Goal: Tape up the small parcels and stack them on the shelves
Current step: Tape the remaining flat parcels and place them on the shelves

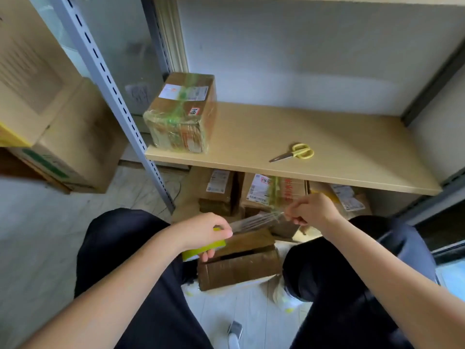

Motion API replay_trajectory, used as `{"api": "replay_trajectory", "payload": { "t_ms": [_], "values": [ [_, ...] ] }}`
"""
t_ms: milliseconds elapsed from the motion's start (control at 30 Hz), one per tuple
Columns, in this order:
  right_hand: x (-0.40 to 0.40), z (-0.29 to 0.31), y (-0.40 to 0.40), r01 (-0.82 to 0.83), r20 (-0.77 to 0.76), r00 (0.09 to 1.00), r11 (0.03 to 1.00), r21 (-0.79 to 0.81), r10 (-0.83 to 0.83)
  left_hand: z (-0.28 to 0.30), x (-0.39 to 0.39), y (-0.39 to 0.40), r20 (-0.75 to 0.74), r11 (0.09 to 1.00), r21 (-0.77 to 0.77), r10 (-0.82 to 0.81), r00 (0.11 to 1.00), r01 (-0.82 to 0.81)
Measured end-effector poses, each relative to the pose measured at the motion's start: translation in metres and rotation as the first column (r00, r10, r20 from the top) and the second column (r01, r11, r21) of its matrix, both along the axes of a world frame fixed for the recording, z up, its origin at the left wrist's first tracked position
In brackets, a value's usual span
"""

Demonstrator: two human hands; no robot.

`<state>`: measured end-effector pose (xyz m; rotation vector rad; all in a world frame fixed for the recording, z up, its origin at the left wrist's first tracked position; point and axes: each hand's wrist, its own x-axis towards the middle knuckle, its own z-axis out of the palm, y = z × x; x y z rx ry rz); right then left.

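The left hand (203,231) is curled round the green tape roll (203,249) and the right hand (310,210) pinches the free end of the tape strip (256,220), stretched in the air just above the open box (239,260) on the floor between the knees. The likely trouble is the thin strip twisting or folding onto itself before it lands, or sticking askew because neither hand steadies the loose flaps. One taped parcel (182,113) already sits on the shelf (327,147), with the scissors (294,152) well apart from both hands, so cutting means letting go of one end
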<state>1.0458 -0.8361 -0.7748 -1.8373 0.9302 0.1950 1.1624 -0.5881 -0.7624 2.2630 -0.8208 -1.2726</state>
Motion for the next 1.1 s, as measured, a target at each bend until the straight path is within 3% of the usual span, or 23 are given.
{"api": "replay_trajectory", "payload": {
  "t_ms": [67, 200, 333, 467, 700, 900, 1100],
  "values": [
    [-0.014, -0.016, -0.011, 0.038, -0.041, 0.998, 0.999, 0.031, -0.037, -0.019, 0.002, 0.015, 0.043, 0.999, 0.038, 0.023, 0.999, -0.025],
    [-0.019, -0.051, -0.007, -0.066, -0.106, 0.993, 0.995, -0.079, 0.058, -0.040, 0.001, 0.023, 0.049, 0.998, 0.061, -0.002, 0.999, -0.001],
    [-0.015, -0.058, -0.008, 0.074, -0.318, 0.948, 0.954, 0.289, 0.022, -0.045, 0.012, 0.019, 0.134, 0.983, 0.182, -0.063, 0.989, 0.038],
    [-0.015, -0.076, 0.017, 0.170, -0.431, 0.902, 0.906, 0.387, 0.015, -0.034, 0.035, 0.009, 0.135, 0.962, 0.261, -0.116, 0.984, 0.077],
    [-0.013, -0.094, 0.034, 0.341, -0.387, 0.907, 0.827, 0.446, -0.166, -0.027, 0.048, 0.008, 0.076, 0.942, 0.301, -0.181, 0.980, 0.151],
    [-0.012, -0.112, 0.061, 0.275, -0.419, 0.908, 0.785, 0.556, -0.021, -0.037, 0.059, 0.000, 0.092, 0.897, 0.399, -0.246, 0.965, 0.191],
    [0.001, -0.140, 0.059, 0.287, -0.265, 0.946, 0.863, 0.415, -0.187, -0.032, 0.081, -0.014, 0.050, 0.879, 0.435, -0.237, 0.970, 0.193]
  ]
}}
